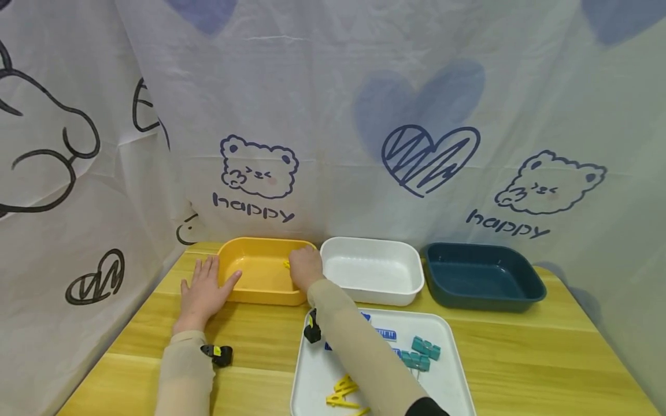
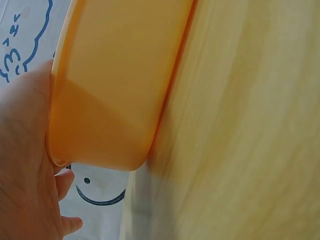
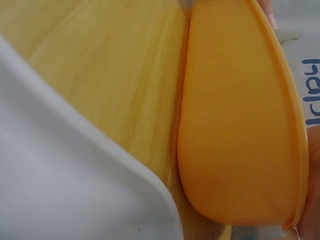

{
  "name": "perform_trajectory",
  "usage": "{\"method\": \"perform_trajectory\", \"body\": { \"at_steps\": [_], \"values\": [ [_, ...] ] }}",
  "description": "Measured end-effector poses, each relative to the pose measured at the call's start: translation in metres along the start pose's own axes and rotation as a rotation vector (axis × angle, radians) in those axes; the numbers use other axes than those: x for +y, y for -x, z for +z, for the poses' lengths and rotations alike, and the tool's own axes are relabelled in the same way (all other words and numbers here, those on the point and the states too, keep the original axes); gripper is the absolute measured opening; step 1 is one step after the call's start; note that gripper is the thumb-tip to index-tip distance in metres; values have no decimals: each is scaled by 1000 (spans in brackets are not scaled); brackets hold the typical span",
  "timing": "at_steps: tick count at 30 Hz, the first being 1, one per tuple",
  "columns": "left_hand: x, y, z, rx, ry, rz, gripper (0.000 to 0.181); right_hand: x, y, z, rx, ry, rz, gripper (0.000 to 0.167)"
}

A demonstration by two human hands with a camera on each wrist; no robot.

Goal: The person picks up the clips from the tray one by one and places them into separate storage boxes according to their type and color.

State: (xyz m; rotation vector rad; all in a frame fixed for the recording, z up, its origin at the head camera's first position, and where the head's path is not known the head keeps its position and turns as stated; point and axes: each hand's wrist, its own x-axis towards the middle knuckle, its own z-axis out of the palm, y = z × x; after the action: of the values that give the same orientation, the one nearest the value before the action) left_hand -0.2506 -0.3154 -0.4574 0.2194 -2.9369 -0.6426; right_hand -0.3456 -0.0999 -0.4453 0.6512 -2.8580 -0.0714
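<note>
Over the right end of the yellow bin (image 1: 255, 296) my right hand (image 1: 306, 267) pinches a yellow clip (image 1: 287, 264), mostly hidden by the fingers. My left hand (image 1: 204, 293) rests at the bin's left end, fingers spread and fairly straight, with the thumb over the rim. In the left wrist view, the left hand (image 2: 25, 155) lies along the rim of the yellow bin (image 2: 115, 100). The right wrist view shows the outer wall of the yellow bin (image 3: 240, 125), with the right hand (image 3: 314, 180) partly visible at the edge.
A white bin (image 1: 372, 294) and a dark blue bin (image 1: 484, 301) stand right of the yellow one. In front lies a white tray (image 1: 447, 393) with yellow clips (image 1: 340, 400), teal clips (image 1: 416, 361) and blue pieces (image 1: 386, 334), partly beneath the right forearm. A printed curtain (image 1: 333, 115) hangs behind.
</note>
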Motion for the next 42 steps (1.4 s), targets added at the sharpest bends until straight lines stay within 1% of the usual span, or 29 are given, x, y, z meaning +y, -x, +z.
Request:
{"method": "perform_trajectory", "body": {
  "at_steps": [5, 12, 15, 20, 22, 27, 31, 35, 38, 42],
  "values": [
    [-2, -2, 1, 12, -10, 2, 96, 5, 2, -7, 39, -85, -20, 17],
    [0, -4, 1, -1, -4, 3, 98, 14, 7, -16, -8, -361, 28, 17],
    [1, -4, 2, -8, -3, 3, 98, 18, 12, -21, -6, -418, 48, 15],
    [2, -5, 2, -13, -3, 2, 99, 25, 22, -30, 15, -424, 54, 14],
    [3, -5, 2, -14, -3, 5, 99, 29, 27, -33, 29, -426, 45, 15],
    [4, -5, 2, -8, -3, 10, 98, 39, 38, -43, 54, -474, 38, 14],
    [5, -4, 2, -5, 2, 13, 97, 48, 48, -51, 86, -473, 20, 13],
    [6, -4, 2, -10, 11, 18, 97, 57, 60, -61, 99, -476, 31, 13],
    [5, -3, 1, -9, 9, 19, 97, 63, 69, -67, 107, -502, 37, 13],
    [2, -1, 1, -9, 13, 13, 98, 73, 82, -71, 139, -516, 15, 12]
  ]
}}
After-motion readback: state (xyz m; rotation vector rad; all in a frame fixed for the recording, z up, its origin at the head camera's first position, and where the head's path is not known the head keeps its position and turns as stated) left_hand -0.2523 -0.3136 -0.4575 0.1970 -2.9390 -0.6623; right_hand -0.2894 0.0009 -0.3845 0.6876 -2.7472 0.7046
